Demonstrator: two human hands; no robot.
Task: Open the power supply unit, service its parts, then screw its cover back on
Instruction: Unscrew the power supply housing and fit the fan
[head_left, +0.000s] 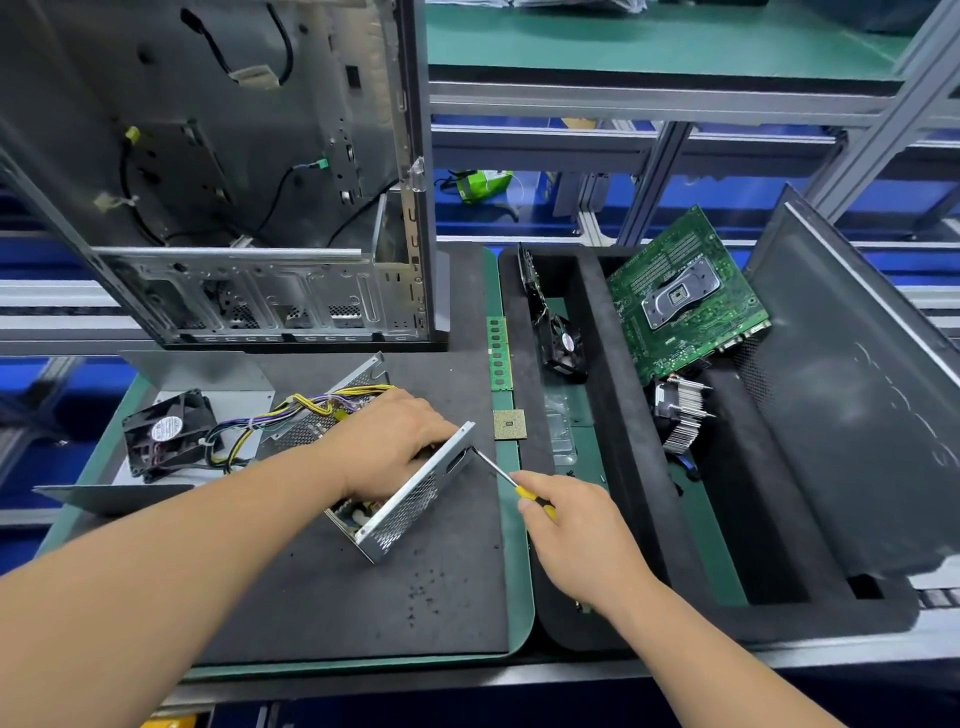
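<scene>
Screwdriver with a yellow handle and thin steel shaft (506, 480) sits pinched in the right hand (574, 535), its tip touching the upper corner of the open, perforated silver metal power supply unit (410, 499). That unit lies on a dark foam mat (363, 597) on the bench. The left hand (389, 441) rests over the unit's top, fingers curled round its near wall, so that grip is closed on the casing. Left of the unit, a bundle of yellow, black and purple wires (291, 410) runs to a square black fan (169, 434). Just right of the unit lies a small square gold processor chip (509, 424), and beyond that a green memory stick (500, 352). Behind the unit stands an empty grey metal computer case (234, 182). Far right, a green motherboard (685, 301) leans in a black foam tray (613, 415).
</scene>
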